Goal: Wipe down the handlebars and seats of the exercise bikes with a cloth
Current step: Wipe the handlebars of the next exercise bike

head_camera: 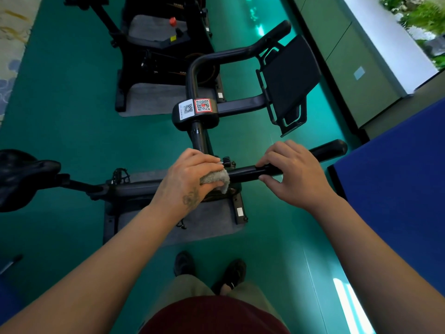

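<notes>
Left hand (190, 175) grips a grey cloth (216, 180), fingers curled round it and pressing it onto the near bar of the handlebars (250, 173), close to where that bar meets the centre stem. Right hand (292, 173) holds the same bar further out toward its free end, fingers wrapped over the top and thumb underneath — it looks like a steadying grip, not a wipe. The far loop of the handlebars, the block with the two code stickers (195, 107) and the black tablet holder (290, 84) sit beyond, apart from the cloth. The seat (19, 177) is well off to the left, untouched by either hand; a second bike (156, 44) stands behind on its own mat. Judgement: early in the work on this bike, one bar in hand. Risks from here — the cloth is bunched small, so a pass along the bar may clean only the top and miss the underside; the stretch under the right hand gets skipped unless that hand shifts; the small knob (226, 162) just beside the cloth could snag a loose corner; pushing hard sideways might rock the bike on its mat (204, 227).
</notes>
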{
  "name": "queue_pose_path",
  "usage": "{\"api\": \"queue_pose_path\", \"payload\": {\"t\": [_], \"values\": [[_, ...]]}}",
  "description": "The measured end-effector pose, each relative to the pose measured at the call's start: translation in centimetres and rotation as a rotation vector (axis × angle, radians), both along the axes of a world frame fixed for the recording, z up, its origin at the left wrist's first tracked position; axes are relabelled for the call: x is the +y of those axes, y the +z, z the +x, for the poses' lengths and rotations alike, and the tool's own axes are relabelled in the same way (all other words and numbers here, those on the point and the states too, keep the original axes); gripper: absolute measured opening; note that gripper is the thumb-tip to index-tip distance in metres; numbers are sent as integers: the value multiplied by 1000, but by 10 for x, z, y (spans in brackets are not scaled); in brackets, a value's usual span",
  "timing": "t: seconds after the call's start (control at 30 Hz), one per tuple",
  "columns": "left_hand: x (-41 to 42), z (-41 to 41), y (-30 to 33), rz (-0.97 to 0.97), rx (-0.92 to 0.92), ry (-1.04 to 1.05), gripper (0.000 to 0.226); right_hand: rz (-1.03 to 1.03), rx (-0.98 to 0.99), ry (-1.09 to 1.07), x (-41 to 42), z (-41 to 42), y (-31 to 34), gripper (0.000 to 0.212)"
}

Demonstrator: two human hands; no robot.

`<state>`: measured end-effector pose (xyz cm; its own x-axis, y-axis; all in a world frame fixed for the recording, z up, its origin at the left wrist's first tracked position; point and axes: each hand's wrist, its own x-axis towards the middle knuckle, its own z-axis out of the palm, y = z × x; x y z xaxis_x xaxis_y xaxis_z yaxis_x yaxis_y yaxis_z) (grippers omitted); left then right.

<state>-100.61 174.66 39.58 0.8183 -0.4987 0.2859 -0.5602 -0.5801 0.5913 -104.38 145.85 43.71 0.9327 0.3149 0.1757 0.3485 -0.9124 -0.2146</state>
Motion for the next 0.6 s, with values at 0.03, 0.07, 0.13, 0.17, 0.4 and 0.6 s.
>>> {"api": "queue_pose_path", "payload": {"t": [0.03,0.07,0.13,0.17,0.4,0.6], "values": [[-6,1,0,-5,5,-1,41,-1,-1,-3,0,0,0,24],[-13,1,0,-12,14,-9,42,-1,-2,-4,1,1,0,24],[-27,0,0,-25,27,-34,43,0,-7,-1,1,1,0,24],[-32,-2,0,-27,30,-41,43,0,-10,1,1,1,0,24],[-6,-4,-2,-37,-17,-33,40,-2,-11,11,-1,1,-1,23],[4,-3,-4,-12,-108,-15,39,5,-24,6,-1,0,-3,22]]}}
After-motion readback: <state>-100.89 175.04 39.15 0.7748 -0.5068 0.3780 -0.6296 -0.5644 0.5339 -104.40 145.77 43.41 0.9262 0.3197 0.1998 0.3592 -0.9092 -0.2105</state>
